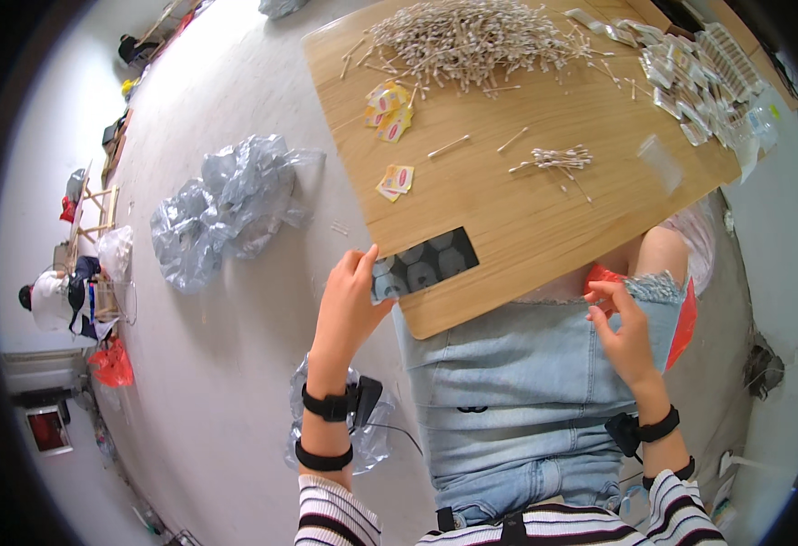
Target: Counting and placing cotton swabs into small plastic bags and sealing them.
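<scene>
At the near left corner of the wooden table [499, 264], my left hand [351, 296] is closed on the end of a phone [435, 259], which lies flat with pale round shapes on its dark face. My right hand [625, 332] hovers over my lap, just off the table's near edge. Its fingers are bent and apart, and I see nothing in them. On the table a small bunch of cotton swabs [558, 159] lies beyond the phone, with two single swabs to its left. Small yellow and white cards [397, 180] lie near the left edge.
A big heap of loose cotton swabs [481, 41] covers the far side. Packed swab bags [699, 77] pile up at the far right, near a clear plastic sleeve [661, 162]. More yellow cards [388, 109] sit at left. Crumpled grey plastic [235, 205] lies on the floor.
</scene>
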Demonstrator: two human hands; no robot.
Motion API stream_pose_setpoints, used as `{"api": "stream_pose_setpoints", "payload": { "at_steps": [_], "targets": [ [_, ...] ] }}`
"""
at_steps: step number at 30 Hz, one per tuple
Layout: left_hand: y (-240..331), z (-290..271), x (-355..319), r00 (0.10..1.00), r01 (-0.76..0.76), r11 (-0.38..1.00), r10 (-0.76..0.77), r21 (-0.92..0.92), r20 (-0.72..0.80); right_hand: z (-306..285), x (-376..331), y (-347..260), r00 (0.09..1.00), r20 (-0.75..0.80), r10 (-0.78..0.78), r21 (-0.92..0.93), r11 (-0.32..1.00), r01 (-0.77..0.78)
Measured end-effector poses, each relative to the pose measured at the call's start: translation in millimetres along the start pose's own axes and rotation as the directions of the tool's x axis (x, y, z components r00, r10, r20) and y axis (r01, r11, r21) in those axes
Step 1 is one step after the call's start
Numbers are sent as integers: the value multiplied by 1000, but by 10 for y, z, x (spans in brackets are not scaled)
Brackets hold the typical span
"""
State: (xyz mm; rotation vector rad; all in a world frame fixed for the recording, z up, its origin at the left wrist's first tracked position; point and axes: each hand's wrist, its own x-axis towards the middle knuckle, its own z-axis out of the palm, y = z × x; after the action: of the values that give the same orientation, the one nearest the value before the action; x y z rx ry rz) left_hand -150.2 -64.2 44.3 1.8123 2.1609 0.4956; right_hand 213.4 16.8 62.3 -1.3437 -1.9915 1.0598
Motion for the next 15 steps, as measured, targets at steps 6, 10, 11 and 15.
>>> {"api": "stream_pose_setpoints", "payload": {
  "at_steps": [6,10,11,15],
  "targets": [
    [87,-12,23,1000,15,991,-12,-136,25,0,174,101,997,-2,-78,-17,997,78],
    [145,121,112,997,-83,995,83,-63,-10,12,551,73,982,51,-180,-93,979,184],
    [207,142,130,994,-96,995,95,-31,-48,20,680,72,979,93,-179,-110,976,189],
    [474,306,216,987,-112,992,118,58,-112,69,1273,248,911,6,-413,-346,854,389]
  ]
}}
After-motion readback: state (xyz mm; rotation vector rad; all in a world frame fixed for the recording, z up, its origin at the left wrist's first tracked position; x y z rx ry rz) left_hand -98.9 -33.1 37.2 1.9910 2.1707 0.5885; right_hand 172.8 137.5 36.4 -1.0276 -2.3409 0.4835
